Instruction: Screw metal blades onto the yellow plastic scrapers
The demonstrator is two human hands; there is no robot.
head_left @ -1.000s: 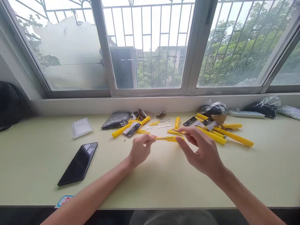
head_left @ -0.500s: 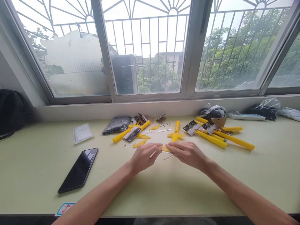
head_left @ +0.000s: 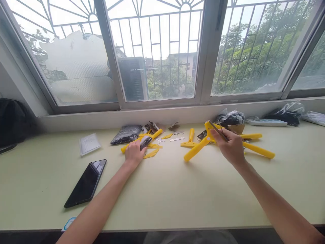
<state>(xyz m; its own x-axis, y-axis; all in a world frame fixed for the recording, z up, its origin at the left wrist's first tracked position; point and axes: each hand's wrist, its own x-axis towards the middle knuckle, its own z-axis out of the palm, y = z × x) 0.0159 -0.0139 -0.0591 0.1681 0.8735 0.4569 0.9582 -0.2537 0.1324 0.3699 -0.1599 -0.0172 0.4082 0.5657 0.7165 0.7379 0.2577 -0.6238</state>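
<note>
"What's covered?"
"The right grip (head_left: 231, 146) hides part of the yellow plastic scraper (head_left: 196, 150); the left grip (head_left: 133, 153), part of the black-and-white card label (head_left: 145, 142)."
"Cut off?"
"The rounded black bundle (head_left: 12, 125), at left. The left forearm (head_left: 101, 200) partly covers the blue-edged white tag (head_left: 68, 224)."

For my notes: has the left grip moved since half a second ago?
Yes; the left grip moved leftward and forward, closer to the dark package, which stayed put.

Left grip (head_left: 134, 152) palm-down, right grip (head_left: 232, 149) raised, curled
</note>
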